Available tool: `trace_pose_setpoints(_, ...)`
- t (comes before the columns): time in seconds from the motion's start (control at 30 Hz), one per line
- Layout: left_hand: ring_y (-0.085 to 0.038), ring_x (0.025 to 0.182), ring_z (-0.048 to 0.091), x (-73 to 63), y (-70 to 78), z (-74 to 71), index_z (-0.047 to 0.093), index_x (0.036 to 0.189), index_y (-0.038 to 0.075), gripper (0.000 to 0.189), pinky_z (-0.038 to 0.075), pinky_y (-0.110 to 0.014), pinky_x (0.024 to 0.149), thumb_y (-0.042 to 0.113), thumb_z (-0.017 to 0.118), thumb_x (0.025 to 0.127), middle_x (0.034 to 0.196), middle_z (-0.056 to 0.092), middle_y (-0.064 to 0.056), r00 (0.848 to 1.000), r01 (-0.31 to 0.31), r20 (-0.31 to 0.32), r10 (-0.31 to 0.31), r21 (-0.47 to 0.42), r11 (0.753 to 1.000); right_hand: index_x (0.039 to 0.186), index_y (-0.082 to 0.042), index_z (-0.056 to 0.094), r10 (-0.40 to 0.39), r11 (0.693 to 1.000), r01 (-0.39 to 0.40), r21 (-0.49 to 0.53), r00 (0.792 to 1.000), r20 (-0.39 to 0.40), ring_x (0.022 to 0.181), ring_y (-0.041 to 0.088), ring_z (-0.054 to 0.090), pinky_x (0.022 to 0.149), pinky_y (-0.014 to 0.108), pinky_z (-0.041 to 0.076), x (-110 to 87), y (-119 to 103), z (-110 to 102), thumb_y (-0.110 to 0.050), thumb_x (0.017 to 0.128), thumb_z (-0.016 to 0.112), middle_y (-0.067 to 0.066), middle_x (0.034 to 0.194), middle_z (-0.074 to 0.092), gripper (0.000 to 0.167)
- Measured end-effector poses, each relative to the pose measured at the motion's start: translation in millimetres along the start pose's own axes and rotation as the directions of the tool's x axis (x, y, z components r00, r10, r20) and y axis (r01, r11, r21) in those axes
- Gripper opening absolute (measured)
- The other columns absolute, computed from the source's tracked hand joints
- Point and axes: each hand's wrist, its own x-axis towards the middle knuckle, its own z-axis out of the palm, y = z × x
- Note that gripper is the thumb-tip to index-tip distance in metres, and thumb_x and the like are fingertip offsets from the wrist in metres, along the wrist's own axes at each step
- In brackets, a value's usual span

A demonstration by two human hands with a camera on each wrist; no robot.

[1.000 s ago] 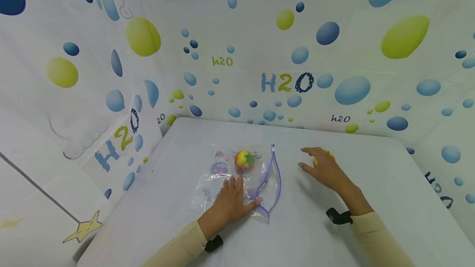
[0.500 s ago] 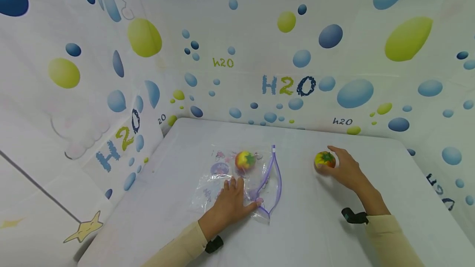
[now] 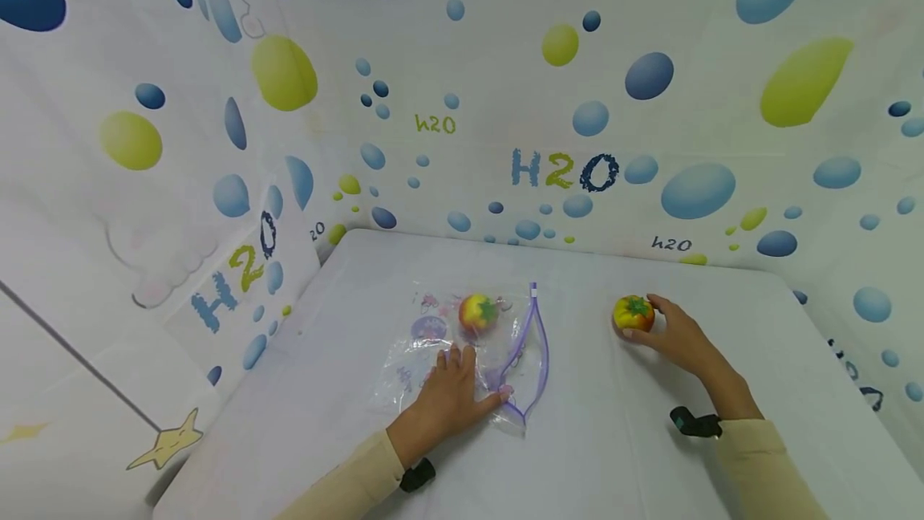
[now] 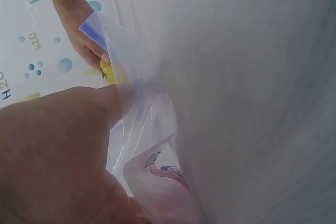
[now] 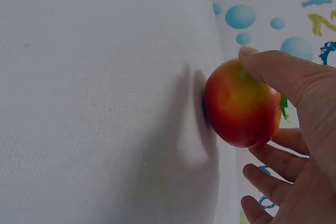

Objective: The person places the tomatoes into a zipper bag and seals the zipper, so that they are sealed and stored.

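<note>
On the counter [image 3: 577, 456], the right hand [image 3: 682, 339] pinches one tomato [image 3: 631, 313]; the left hand [image 3: 446, 400], thumb apart from fingers, rests on the clear bag [image 3: 429, 329], where the second tomato [image 3: 476, 313] lies. Wall writing [image 3: 565, 172] says "H2O".

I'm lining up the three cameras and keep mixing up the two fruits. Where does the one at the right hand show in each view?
Head: right of centre, the fruit held by the right hand.
Left wrist: upper left, a yellow part of it, by the clear bag's edge.
Right wrist: right of centre, large, red and yellow.
Shared landmark: the right hand touching it.
</note>
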Motion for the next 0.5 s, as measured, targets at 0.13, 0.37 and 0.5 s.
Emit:
trace_pose_setpoints(0.13, -0.062, 0.134, 0.048, 0.5, -1.1, 1.4, 0.042, 0.140, -0.009, 0.090, 0.051, -0.065, 0.103, 0.063, 0.069, 0.094, 0.146, 0.047, -0.044, 1.000, -0.004, -0.004, 0.004, -0.002, 1.000, 0.159, 0.012, 0.027, 0.013, 1.000, -0.013, 0.011, 1.000, -0.003, 0.148, 0.060, 0.028, 0.115, 0.075, 0.030, -0.5, -0.3, 1.5, -0.050, 0.097, 0.074, 0.040, 0.162, 0.029, 0.099)
trace_pose_setpoints(0.37, -0.062, 0.136, 0.047, 1.5, -2.4, 1.9, 0.042, 0.140, -0.008, 0.090, 0.050, -0.066, 0.104, 0.064, 0.068, 0.094, 0.147, 0.047, -0.042, 1.000, 0.008, 0.010, -0.008, 0.006, 1.000, 0.156, 0.011, 0.033, 0.013, 1.000, -0.013, 0.009, 1.000, -0.014, 0.146, 0.059, 0.033, 0.114, 0.074, 0.033, -1.2, 0.2, 4.2, -0.052, 0.097, 0.072, 0.039, 0.160, 0.034, 0.095)
trace_pose_setpoints(0.5, -0.062, 0.136, 0.047, 1.0, -1.7, 1.1, 0.042, 0.139, -0.008, 0.089, 0.050, -0.065, 0.104, 0.064, 0.069, 0.094, 0.147, 0.047, -0.043, 1.000, 0.008, 0.009, -0.008, 0.001, 1.000, 0.157, 0.009, 0.033, 0.029, 0.999, -0.029, 0.014, 0.999, -0.014, 0.141, 0.057, 0.039, 0.110, 0.072, 0.041, -2.3, 1.5, 4.8, -0.055, 0.097, 0.071, 0.038, 0.157, 0.038, 0.096)
